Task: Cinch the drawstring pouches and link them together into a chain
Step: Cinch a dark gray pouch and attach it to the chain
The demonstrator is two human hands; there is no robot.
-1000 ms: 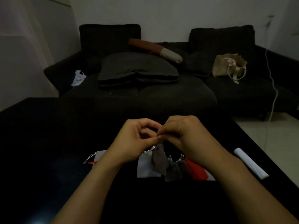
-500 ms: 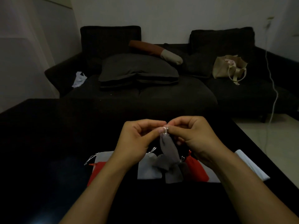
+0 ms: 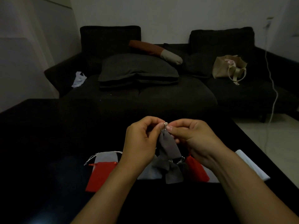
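Note:
A dark grey pouch (image 3: 168, 145) hangs above the black table (image 3: 48, 143), its neck cinched. My left hand (image 3: 142, 143) and my right hand (image 3: 194, 139) both pinch its pale drawstring (image 3: 165, 124) at the top, fingertips almost touching. Below it, more grey pouches (image 3: 173, 173) trail down onto the table, seemingly joined to it. A red pouch (image 3: 196, 168) lies under my right wrist. To the left lie a flat red pouch (image 3: 100, 176) and a light grey pouch (image 3: 106, 156) with white cords. Another light grey pouch (image 3: 150, 172) lies partly under my left wrist.
A white folded cloth (image 3: 252, 165) lies near the table's right edge. Beyond the table stands a dark sofa (image 3: 161, 94) with cushions and a beige tote bag (image 3: 228, 68). A white cable (image 3: 273, 97) hangs down at the right.
Both hands have lifted the dark grey pouch from the pile, and it now hangs stretched out below the fingertips. The hands sit a little higher and closer to the camera's centre.

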